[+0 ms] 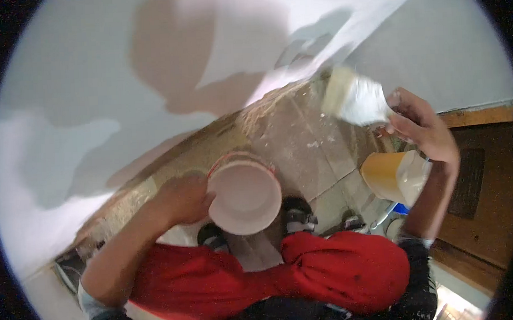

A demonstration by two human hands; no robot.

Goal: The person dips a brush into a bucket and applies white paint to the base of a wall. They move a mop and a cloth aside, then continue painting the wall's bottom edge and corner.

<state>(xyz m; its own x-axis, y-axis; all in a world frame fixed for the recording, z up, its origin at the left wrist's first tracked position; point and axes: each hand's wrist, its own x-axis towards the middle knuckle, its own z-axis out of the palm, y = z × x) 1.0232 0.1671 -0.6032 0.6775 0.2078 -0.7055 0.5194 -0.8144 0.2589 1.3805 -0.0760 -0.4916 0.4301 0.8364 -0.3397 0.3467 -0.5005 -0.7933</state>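
My left hand [187, 201] grips the rim of a bucket [263, 218], thumb over the edge. The bucket is tilted toward me, and its inside is whitish. Out to the right, my right hand [426, 128] is closed round the handle of a wide paintbrush [358, 98]. The brush is smeared by motion; its pale bristles point left, near the corner between the two walls. White shows on the brush's flat side.
A pale wall [81, 70] fills the left and top, with a rough, broken strip along its foot. Under my right forearm stands a yellow container [380, 174]. A brown wooden door [490, 207] is at the right. Dirty floor tiles [298, 141] carry white specks.
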